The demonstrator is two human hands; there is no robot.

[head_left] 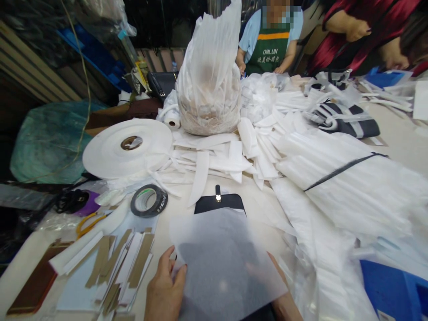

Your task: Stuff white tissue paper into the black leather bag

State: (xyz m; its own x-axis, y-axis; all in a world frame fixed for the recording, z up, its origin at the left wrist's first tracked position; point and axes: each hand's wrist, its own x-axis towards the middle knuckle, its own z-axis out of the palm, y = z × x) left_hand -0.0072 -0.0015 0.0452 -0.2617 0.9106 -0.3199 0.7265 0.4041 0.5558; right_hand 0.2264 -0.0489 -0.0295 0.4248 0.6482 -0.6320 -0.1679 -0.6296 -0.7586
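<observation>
A black bag flap (219, 203) with a small metal clasp lies on the table before me, mostly covered by a translucent white tissue sheet (227, 263). My left hand (165, 287) pinches the sheet's left edge between thumb and fingers. My right hand (284, 298) is at the sheet's right side, largely hidden beneath the paper, so its fingers do not show.
A big roll of white tape (127, 154), a black tape roll (149, 200), yellow scissors (88, 223) and cardboard strips (117, 267) lie left. White paper strips (234, 156), a stuffed plastic bag (209, 84) and wrapped items (351, 187) crowd the middle and right. People work at the far side.
</observation>
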